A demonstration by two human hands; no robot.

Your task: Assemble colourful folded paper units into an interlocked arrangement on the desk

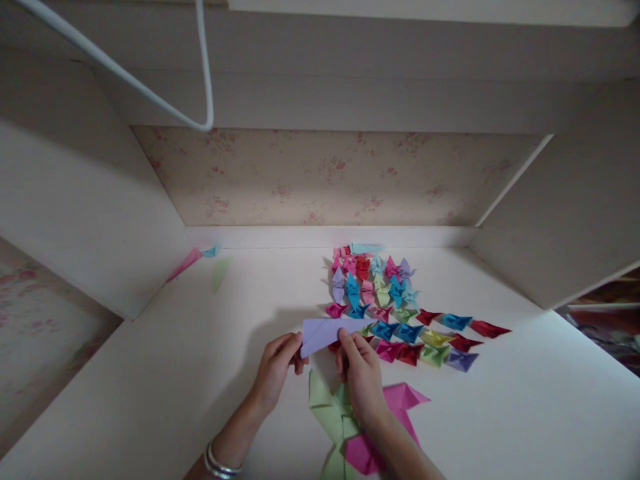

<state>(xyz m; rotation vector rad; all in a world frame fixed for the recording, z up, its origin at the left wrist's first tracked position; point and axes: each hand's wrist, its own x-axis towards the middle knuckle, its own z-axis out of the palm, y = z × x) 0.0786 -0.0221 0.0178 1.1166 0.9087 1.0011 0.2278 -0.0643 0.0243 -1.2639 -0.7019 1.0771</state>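
Note:
A folded sheet of lilac origami paper [323, 331] is held up above the white desk, narrowing towards the right. My left hand [280, 360] pinches its left end between thumb and fingers. Further along, my right hand [357, 367] grips the lower edge, thumb on top and fingers behind. Beneath my right forearm lie a larger light green folded paper piece [327, 413] and a pink one [405, 398], both partly covered. Just beyond the lilac paper, several small folded paper figures in many colours [410, 332] stand in rows; some are hidden behind it.
Pink folded paper [185, 263], a small blue piece [211, 251] and a pale green piece [221, 272] lie at the back left. Side panels and an overhead shelf [320, 100] enclose the desk [525, 400]. A white cable [150, 93] hangs at upper left.

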